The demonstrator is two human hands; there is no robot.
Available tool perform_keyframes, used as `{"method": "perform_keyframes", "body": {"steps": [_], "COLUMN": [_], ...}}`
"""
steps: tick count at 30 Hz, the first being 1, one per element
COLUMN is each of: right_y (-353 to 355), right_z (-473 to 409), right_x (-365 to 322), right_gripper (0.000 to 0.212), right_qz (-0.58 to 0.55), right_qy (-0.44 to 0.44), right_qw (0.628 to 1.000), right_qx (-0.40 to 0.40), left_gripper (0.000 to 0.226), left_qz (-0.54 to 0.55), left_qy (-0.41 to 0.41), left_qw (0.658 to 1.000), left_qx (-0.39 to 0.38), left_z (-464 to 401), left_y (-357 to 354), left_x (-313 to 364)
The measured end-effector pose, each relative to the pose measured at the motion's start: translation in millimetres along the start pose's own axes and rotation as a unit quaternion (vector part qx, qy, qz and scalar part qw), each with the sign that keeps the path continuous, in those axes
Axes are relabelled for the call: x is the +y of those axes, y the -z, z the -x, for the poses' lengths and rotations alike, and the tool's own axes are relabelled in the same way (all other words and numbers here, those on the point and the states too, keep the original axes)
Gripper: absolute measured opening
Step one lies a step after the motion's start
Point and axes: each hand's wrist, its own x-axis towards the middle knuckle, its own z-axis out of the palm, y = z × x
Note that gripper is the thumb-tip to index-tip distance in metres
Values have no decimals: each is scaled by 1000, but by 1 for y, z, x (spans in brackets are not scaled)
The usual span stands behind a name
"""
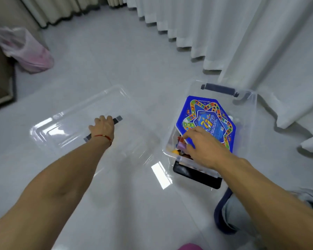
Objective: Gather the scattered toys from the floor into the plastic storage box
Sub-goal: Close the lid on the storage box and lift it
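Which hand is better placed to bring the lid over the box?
Left. The left hand already grips the clear lid by its handle; the right hand is down in the storage box on the toys.

The right hand [204, 147] covers part of the blue game board [209, 120] and the small toys [179, 144] under it, which are too jumbled to name. A pink object [189, 247] is cut off by the bottom edge. The left hand [102, 128] hides the middle of the lid's dark handle [117, 120].
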Motion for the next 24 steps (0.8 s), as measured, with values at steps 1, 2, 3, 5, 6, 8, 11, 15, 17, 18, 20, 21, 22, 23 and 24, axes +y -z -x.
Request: {"method": "perform_keyframes", "body": {"steps": [1,2,3,5,6,8,11,15,17,18,20,21,22,23,24], "right_y": [3,6,10,19,24,33,43,50,52,52,52,51,50,47,43], "right_z": [-1,-1,-2,-3,-3,1,12,25,31,34,37,37,38,38,37], "right_x": [0,1,4,16,24,41,68,94,106,113,125,131,136,140,142], "right_gripper": [33,35,37,38,38,40,40,34,34,37,42,46,49,52,55], "right_qz": [-8,-15,-19,-31,-44,-79,-109,-148,-146,-143,-139,-140,-147,-154,-162], "right_qy": [-6,-14,-29,-71,-96,-145,-203,-243,-259,-267,-286,-295,-302,-304,-301], "right_qw": [1000,999,998,992,986,972,954,928,925,925,924,925,927,931,934], "right_qx": [14,32,52,103,129,166,193,240,235,230,213,195,168,132,100], "left_gripper": [42,40,39,36,35,34,33,34,33,33,36,39,42,41,39], "left_qz": [5,14,25,63,84,119,172,203,151,113,62,48,35,26,33], "left_qy": [1,-3,-11,-22,-29,-50,-106,-182,-210,-219,-213,-212,-215,-212,-196], "left_qw": [1000,999,998,995,994,990,978,962,966,969,975,976,976,977,980], "left_qx": [25,47,63,70,65,62,58,19,16,17,-3,-11,-10,1,12], "left_z": [-12,-23,-33,-46,-49,-46,-24,19,37,43,55,58,61,62,64], "left_y": [22,44,65,102,118,140,155,139,123,116,104,99,94,90,86], "left_x": [8,18,31,61,79,119,190,282,319,332,348,352,353,353,351]}}
